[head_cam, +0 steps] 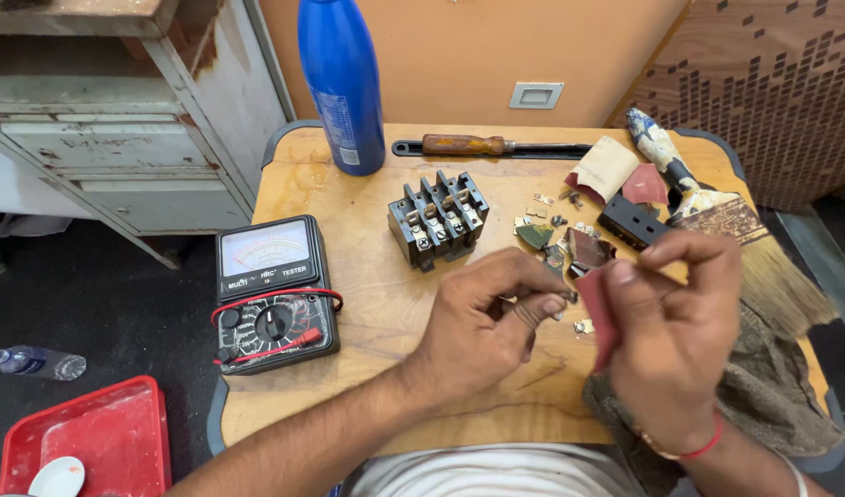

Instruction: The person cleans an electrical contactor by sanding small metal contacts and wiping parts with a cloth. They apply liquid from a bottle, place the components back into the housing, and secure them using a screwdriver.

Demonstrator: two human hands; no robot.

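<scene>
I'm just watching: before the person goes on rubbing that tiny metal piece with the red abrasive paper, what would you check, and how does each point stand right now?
1. Small metal piece pinched in the left hand fingertips: ok, held at the tips.
2. Folded red abrasive paper gripped by the right hand: ok.
3. Paper meeting the piece: cannot tell, the fingers hide the contact.
4. Loose small metal parts lying safely on the wooden table: ok, away from the edge.
5. Black terminal block clear of the hands: ok, it lies apart.
6. Tall blue bottle standing upright: ok, far behind the hands.
</scene>
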